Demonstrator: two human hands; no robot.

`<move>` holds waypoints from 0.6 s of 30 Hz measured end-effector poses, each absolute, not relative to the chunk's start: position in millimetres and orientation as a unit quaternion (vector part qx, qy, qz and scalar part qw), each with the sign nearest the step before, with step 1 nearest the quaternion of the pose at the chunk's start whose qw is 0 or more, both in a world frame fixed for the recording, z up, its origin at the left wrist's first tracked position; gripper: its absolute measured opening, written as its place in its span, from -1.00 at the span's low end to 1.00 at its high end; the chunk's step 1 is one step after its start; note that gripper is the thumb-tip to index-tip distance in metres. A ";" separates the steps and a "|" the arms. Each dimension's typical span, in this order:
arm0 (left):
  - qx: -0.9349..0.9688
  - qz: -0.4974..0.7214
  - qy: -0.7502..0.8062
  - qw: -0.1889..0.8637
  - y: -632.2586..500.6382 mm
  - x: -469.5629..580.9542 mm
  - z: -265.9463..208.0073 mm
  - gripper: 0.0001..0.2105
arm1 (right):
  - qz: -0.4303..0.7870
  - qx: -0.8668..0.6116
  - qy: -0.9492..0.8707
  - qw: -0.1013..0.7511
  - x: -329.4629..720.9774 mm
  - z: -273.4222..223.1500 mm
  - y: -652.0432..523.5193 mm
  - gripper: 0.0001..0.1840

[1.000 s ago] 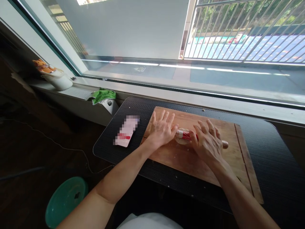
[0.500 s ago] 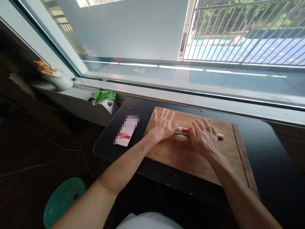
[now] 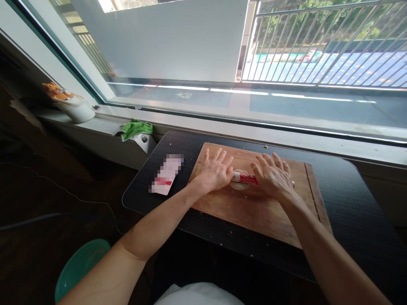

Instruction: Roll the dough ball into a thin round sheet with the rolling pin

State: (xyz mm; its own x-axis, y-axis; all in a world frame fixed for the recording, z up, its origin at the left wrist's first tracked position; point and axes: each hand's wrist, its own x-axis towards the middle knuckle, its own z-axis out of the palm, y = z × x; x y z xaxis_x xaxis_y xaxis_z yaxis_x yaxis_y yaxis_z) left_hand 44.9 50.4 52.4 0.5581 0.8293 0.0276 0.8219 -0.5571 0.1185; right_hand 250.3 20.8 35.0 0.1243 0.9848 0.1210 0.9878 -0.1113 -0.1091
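Note:
A rolling pin [image 3: 245,177] with a red-and-white printed middle lies crosswise over a small flat round of pale dough [image 3: 241,186]. Both rest on a wooden cutting board [image 3: 244,212]. My left hand [image 3: 216,170] lies across the pin's left part, palm down, its fingers stretched forward and spread. On the right part rests my right hand [image 3: 272,174], likewise flat with the fingers apart. My hands cover both ends of the pin, apart from a bit of the tip by my right hand. Dough shows on the near and far sides of the pin.
Left of the board, a phone [image 3: 165,176] lies on the black table [image 3: 346,190]. A green cloth [image 3: 136,128] and a white pot [image 3: 74,109] sit by the window. Below left stands a green basin [image 3: 79,267]; a cable [image 3: 79,198] crosses the floor.
The pin has rolled slightly toward me, and more of its red print and of the dough's far edge now shows. My fingers lie straighter. The view has shifted a little.

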 end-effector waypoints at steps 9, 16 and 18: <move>0.852 -0.004 0.514 0.101 102.1 67.2 54.6 -0.42 | 0.088 -0.766 -0.636 0.029 244.7 53.4 48.7 -0.40; 0.870 0.093 0.484 0.025 49.8 49.2 45.4 -0.45 | -0.020 -0.741 -0.667 0.078 235.8 35.1 -2.1 -0.42; 0.867 0.098 0.488 0.032 54.1 51.7 44.9 -0.46 | -0.003 -0.747 -0.661 0.078 236.0 35.9 1.3 -0.42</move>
